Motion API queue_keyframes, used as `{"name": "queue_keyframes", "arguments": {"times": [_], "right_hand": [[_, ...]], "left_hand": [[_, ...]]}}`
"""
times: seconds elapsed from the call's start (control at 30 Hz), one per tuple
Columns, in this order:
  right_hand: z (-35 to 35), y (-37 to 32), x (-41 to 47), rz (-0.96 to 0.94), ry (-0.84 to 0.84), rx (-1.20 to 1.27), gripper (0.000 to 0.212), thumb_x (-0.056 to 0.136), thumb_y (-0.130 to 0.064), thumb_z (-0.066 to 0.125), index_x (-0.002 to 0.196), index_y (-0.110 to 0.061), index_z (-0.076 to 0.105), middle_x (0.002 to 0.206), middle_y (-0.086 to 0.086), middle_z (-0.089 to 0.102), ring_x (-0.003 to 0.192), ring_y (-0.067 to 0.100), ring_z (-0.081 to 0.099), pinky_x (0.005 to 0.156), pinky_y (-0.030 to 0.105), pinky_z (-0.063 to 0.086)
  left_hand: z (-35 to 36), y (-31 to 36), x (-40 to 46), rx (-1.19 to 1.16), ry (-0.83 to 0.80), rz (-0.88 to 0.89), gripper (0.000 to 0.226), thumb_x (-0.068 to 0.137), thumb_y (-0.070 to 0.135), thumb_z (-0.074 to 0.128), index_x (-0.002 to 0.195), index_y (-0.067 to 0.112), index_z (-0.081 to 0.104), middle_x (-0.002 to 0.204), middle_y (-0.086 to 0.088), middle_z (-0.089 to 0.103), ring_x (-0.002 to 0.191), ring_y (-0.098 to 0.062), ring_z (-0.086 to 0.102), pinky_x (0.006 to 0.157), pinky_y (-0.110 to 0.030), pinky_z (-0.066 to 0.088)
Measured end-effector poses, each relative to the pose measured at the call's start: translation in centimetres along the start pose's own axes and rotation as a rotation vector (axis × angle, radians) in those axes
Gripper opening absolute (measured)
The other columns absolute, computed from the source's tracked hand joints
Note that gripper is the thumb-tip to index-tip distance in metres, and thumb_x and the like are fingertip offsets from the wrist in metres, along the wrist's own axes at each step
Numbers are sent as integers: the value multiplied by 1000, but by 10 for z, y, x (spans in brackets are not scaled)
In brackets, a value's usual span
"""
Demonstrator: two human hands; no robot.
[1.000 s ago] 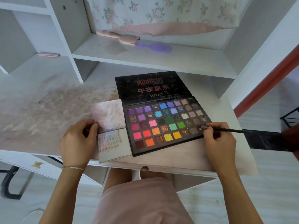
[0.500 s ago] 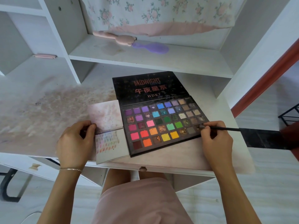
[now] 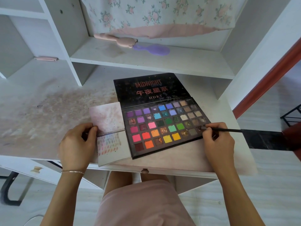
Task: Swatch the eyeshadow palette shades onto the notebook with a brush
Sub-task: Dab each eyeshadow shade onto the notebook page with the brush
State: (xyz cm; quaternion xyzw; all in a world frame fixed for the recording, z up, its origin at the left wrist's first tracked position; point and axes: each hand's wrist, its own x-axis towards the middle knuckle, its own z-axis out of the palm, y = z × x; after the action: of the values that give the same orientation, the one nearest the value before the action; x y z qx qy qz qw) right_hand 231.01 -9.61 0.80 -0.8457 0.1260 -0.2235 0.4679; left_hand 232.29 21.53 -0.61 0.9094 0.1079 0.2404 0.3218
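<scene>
Desk [image 3: 48, 111]: brush [image 3: 224, 130] in right hand [image 3: 217, 141].

The only readable writing stands on the inside of the raised black lid [image 3: 151, 88] of the eyeshadow palette [image 3: 164, 126]. Taking the lid as the landmark: across its upper middle runs "MIDNIGHT" in red capital letters. Partly overlapping the lower right of that word is a smaller bluish script word, too faint to read. Directly below comes a row of four large red Chinese characters, "午夜星系". Beneath those, centred near the lid's lower edge just above the shade pans, stands "HDKT" in small pale capitals.
</scene>
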Motion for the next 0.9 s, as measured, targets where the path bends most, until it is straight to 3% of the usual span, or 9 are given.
{"name": "queue_keyframes", "arguments": {"times": [0.23,0.4,0.5,0.57,0.67,0.73,0.9], "right_hand": [[8,-21,-19,-101,-90,130,37,85,2,52,78,-33,49,78,-9,58,77,-8,57,61,4,45],[41,-43,-46,-162,-263,264,20,79,-13,51,78,-33,52,73,-11,59,73,1,59,61,7,45],[61,-56,-58,-213,-359,306,21,81,-14,52,80,-34,51,81,-9,58,74,6,60,62,17,51],[72,-63,-64,-287,-379,305,20,82,-15,54,81,-35,50,77,-7,57,70,9,58,59,22,51],[86,-69,-71,-340,-429,295,7,82,-27,54,80,-33,52,73,-11,57,69,7,56,58,15,45],[92,-69,-73,-342,-454,249,4,82,-25,56,79,-28,55,71,-14,56,68,6,55,58,12,41],[96,-69,-73,-332,-483,187,6,80,-23,56,78,-29,55,73,-8,61,71,9,57,59,23,47]], "left_hand": [[0,0,0,2,4,1,12,84,14,61,90,7,69,80,-13,68,77,-33,59,64,-34,41],[1,1,0,-14,-5,-19,11,84,14,61,90,9,69,80,-11,68,77,-30,58,64,-32,41],[1,1,-1,-26,-10,-24,11,83,15,61,89,9,69,80,-9,68,77,-29,59,65,-33,42],[0,1,-1,-33,-4,-23,10,83,14,62,88,9,69,80,-9,68,76,-28,59,65,-31,42],[0,2,0,-31,10,-38,8,82,14,63,87,11,70,78,-8,68,74,-23,56,62,-26,34],[0,2,-1,-28,14,-40,8,82,15,63,86,12,70,77,-6,67,71,-16,50,60,-25,31],[-1,0,0,-8,18,-36,9,83,18,62,87,14,70,75,-4,67,70,-11,46,54,-23,27]]}}
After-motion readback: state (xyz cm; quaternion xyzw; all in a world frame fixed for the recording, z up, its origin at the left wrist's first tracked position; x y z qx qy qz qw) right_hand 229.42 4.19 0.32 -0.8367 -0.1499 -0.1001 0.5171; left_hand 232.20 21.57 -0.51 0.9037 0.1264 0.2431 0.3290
